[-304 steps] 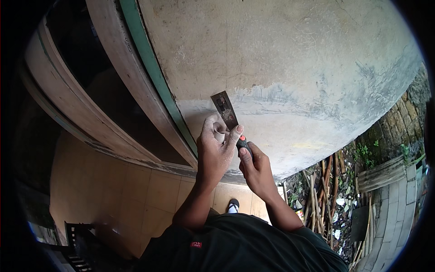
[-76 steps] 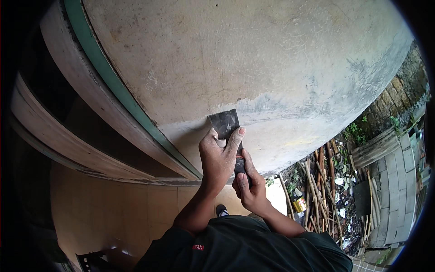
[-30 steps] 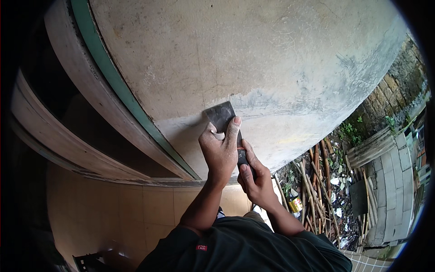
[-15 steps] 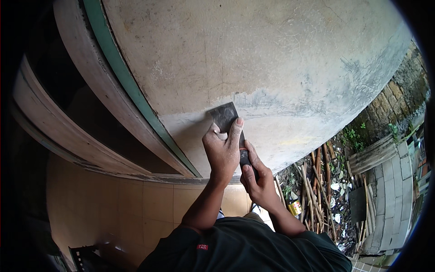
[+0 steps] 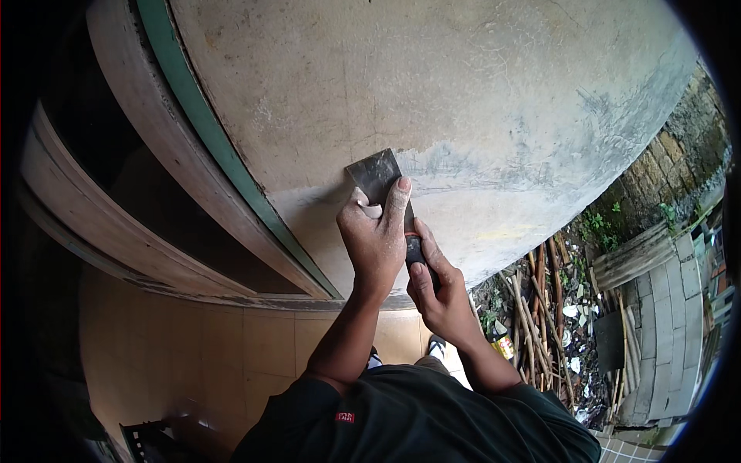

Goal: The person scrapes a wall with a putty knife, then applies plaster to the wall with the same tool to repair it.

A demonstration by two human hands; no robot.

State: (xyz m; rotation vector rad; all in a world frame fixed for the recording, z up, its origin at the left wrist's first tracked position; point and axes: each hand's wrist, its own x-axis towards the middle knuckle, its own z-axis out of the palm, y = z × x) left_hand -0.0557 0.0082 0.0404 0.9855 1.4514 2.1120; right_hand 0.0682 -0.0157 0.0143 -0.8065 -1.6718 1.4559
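A broad metal scraper [image 5: 377, 174] lies with its front edge against the painted wall [image 5: 340, 92], where the stained upper coat meets a paler, scraped-looking band. My left hand [image 5: 376, 239], dusted white, grips the blade, with the thumb stretched along its face. Behind it my right hand [image 5: 444, 297] is wrapped round the dark handle, its thumb on top. A small pale lump shows by the left fingers; whether they hold it I cannot make out. The blade's underside is hidden.
Left of the work, a green strip [image 5: 208, 147] edges a weathered wooden frame [image 5: 147, 100] with dark openings. Tan floor tiles [image 5: 262, 339] lie below. At right are bamboo poles [image 5: 532, 324] among litter, a grey block wall [image 5: 664, 332] and a mossy brick bank [image 5: 679, 162].
Both hands and the scraper have moved up the wall and slightly left. The grip on the tool is unchanged.
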